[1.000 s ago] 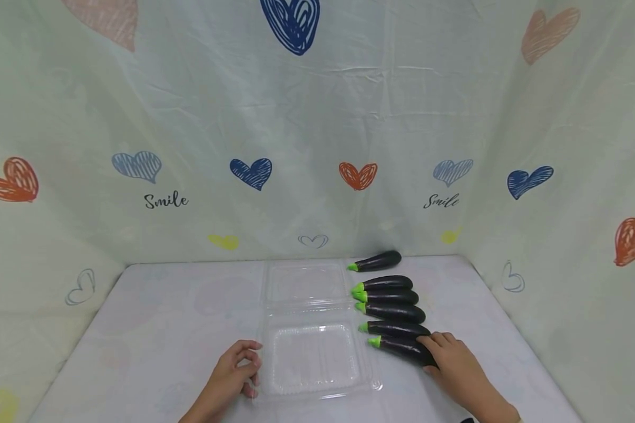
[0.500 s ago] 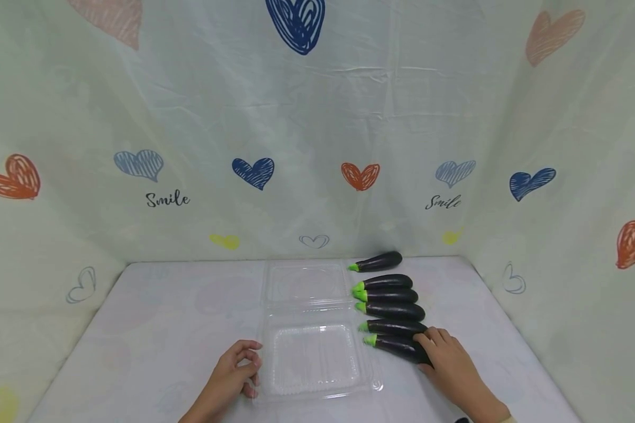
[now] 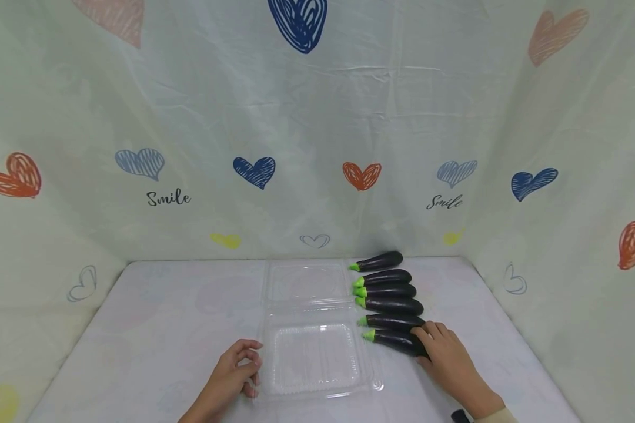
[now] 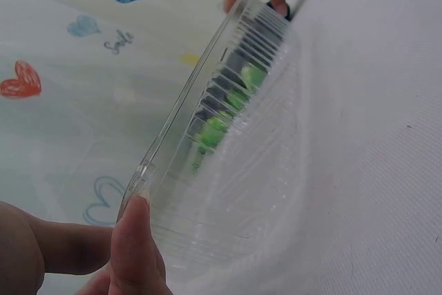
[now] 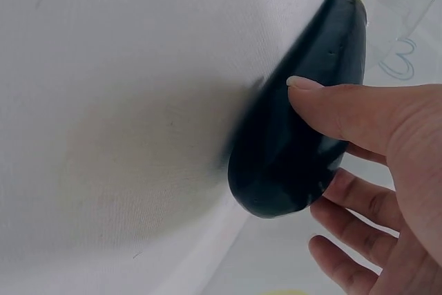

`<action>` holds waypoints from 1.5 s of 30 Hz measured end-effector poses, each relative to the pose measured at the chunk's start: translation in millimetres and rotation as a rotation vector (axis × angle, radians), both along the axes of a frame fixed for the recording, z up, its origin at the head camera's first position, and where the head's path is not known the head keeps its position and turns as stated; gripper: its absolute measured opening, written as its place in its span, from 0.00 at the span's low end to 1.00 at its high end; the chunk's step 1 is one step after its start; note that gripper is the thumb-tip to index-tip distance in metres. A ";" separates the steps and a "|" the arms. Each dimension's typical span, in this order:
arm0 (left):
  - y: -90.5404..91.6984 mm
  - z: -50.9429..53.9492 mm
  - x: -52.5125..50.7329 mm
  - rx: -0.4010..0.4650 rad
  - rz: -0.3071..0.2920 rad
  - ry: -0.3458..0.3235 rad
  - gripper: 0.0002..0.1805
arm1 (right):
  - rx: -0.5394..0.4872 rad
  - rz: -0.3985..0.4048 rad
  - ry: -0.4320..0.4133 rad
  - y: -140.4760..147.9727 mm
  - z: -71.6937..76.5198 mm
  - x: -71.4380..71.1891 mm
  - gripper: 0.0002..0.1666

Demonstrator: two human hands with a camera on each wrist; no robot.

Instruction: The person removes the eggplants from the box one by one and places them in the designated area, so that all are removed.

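My right hand (image 3: pixel 447 358) grips the thick end of the nearest eggplant (image 3: pixel 394 341), a dark one with a green cap pointing left. In the right wrist view the thumb lies along one side of this eggplant (image 5: pixel 304 122) and fingers are on the other. Beside it, several more eggplants (image 3: pixel 391 305) lie in a row with caps pointing left. A clear plastic clamshell container (image 3: pixel 314 358) lies open left of them, its lid (image 3: pixel 307 282) folded back. My left hand (image 3: pixel 233 373) holds the container's left rim; the left wrist view shows fingertips (image 4: pixel 135 229) at that rim.
One eggplant (image 3: pixel 377 261) lies apart from the row, at the table's back edge. The white table (image 3: pixel 153 346) meets a hanging cloth (image 3: pixel 307 129) printed with hearts behind and on both sides. A dark band (image 3: pixel 460 416) shows at the right wrist.
The right hand has moved the nearest eggplant slightly away and to the left. Most of the row has shifted a little toward the back. The left hand and container stay put.
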State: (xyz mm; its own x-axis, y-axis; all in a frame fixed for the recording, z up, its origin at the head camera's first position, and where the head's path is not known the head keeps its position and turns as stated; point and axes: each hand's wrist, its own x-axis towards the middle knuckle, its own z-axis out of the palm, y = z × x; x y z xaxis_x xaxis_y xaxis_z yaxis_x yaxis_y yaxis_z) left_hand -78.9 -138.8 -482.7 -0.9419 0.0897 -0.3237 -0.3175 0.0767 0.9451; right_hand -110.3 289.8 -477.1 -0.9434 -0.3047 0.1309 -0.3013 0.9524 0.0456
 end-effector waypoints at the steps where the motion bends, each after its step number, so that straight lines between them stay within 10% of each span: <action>1: 0.0 0.2 0.0 -0.001 0.000 -0.001 0.21 | 0.000 0.003 0.003 0.1 -0.1 -0.9 0.33; 45: -0.4 5.1 -0.3 -0.014 -0.019 -0.012 0.21 | -0.045 0.057 0.100 2.0 1.9 -2.4 0.37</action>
State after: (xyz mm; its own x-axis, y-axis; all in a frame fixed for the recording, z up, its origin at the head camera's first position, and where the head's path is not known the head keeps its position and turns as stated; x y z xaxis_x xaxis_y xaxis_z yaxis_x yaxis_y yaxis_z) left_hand -79.2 -139.3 -477.6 -0.9362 0.1025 -0.3361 -0.3270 0.0960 0.9401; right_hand -112.7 291.8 -475.2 -0.9061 -0.3496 0.2384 -0.3515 0.9355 0.0356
